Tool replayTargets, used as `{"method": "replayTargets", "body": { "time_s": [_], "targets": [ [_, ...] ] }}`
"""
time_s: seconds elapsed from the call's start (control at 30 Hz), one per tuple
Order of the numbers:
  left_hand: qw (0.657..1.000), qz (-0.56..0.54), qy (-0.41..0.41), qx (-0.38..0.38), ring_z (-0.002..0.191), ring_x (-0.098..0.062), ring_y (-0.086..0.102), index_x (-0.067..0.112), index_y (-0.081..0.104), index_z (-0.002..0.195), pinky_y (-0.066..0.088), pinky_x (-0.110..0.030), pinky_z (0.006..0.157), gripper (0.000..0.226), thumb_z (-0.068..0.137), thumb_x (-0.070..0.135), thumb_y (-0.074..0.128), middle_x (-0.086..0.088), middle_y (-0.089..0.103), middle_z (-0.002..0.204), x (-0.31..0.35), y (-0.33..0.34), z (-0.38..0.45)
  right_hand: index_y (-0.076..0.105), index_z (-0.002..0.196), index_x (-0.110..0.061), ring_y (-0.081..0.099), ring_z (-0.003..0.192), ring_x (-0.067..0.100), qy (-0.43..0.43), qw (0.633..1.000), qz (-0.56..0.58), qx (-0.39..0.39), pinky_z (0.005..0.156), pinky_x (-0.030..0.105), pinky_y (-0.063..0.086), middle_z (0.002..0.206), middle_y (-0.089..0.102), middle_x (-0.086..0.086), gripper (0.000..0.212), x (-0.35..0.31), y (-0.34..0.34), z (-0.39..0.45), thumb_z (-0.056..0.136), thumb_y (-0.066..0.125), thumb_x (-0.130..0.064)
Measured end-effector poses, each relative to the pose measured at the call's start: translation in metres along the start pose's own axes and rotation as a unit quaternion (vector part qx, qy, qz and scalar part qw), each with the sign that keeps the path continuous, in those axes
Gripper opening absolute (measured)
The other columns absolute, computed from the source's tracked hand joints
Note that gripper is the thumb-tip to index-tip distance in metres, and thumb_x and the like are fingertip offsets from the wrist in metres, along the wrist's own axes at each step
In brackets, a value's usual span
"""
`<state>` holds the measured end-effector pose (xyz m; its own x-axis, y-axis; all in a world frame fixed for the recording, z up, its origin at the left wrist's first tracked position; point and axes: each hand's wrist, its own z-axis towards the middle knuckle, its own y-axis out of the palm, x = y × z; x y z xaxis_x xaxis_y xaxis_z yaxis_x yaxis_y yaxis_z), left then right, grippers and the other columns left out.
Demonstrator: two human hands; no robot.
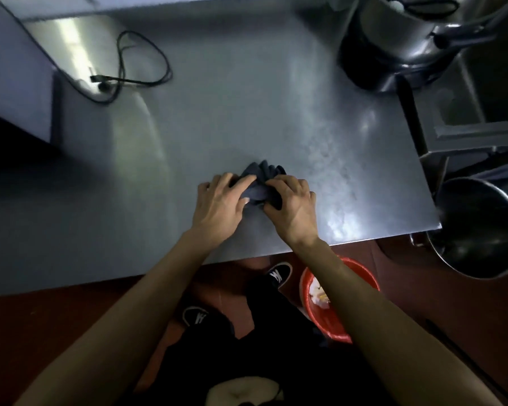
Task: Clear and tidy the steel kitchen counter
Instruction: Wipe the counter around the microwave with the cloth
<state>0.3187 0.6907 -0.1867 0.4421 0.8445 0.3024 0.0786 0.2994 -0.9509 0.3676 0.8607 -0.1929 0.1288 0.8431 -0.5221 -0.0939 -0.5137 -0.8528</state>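
A dark blue cloth [261, 177] lies bunched on the steel counter [217, 112], near its front edge. My left hand [217, 205] grips the cloth's left side with curled fingers. My right hand [292, 206] grips its right side, thumb and fingers wrapped round the folds. The two hands sit close together, almost touching, and hide most of the cloth. A streak of wet smears [329, 159] shines on the counter to the right of the hands.
A black cable [141, 71] loops at the back left beside a steel appliance [18, 77]. A large steel pot [402, 39] stands at the back right. A steel bowl [478, 230] sits past the counter's right edge. A red bucket [335, 312] stands on the floor.
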Motion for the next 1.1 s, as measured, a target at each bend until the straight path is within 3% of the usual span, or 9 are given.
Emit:
{"method": "replayTargets", "body": {
  "time_s": [0.2,0.67,0.97,1.1],
  "targets": [
    [0.997,-0.007,-0.055,0.056,0.104,-0.030,0.058,0.027,0.056,0.136,0.043,-0.049,0.086,0.054,0.085,0.016,0.070,-0.006,0.060,0.114,-0.066,-0.046,-0.057,0.066,0.119,-0.017,0.055,0.106,0.031,-0.096,0.995,-0.035,0.012,0.078,0.044,0.046,0.122,0.065,0.002,0.045,-0.090,0.024,-0.009,0.074,0.074,-0.024],
    [0.978,0.027,-0.145,0.151,0.108,-0.028,0.056,0.029,0.053,0.138,0.039,-0.045,0.086,0.054,0.087,0.018,0.069,-0.004,0.058,0.119,-0.208,-0.165,-0.188,0.067,0.120,-0.017,0.054,0.105,0.030,-0.246,0.968,-0.016,0.046,0.079,0.042,0.043,0.121,0.064,0.001,0.045,-0.298,0.079,-0.049,0.075,0.069,-0.020],
    [0.955,-0.001,-0.222,0.199,0.108,-0.025,0.053,0.026,0.057,0.136,0.037,-0.043,0.090,0.045,0.093,0.029,0.047,-0.003,0.058,0.117,-0.281,-0.221,-0.215,0.067,0.118,-0.017,0.054,0.106,0.029,-0.332,0.942,-0.013,0.037,0.079,0.042,0.043,0.121,0.063,0.002,0.043,-0.394,0.102,-0.023,0.076,0.071,-0.021],
    [0.950,0.012,-0.225,0.218,0.107,-0.024,0.054,0.027,0.057,0.136,0.035,-0.040,0.089,0.042,0.094,0.030,0.053,-0.002,0.059,0.116,-0.316,-0.239,-0.196,0.066,0.119,-0.019,0.053,0.106,0.028,-0.346,0.937,-0.003,0.042,0.080,0.043,0.044,0.123,0.062,0.000,0.042,-0.424,0.113,0.012,0.078,0.063,-0.026]
  ]
}}
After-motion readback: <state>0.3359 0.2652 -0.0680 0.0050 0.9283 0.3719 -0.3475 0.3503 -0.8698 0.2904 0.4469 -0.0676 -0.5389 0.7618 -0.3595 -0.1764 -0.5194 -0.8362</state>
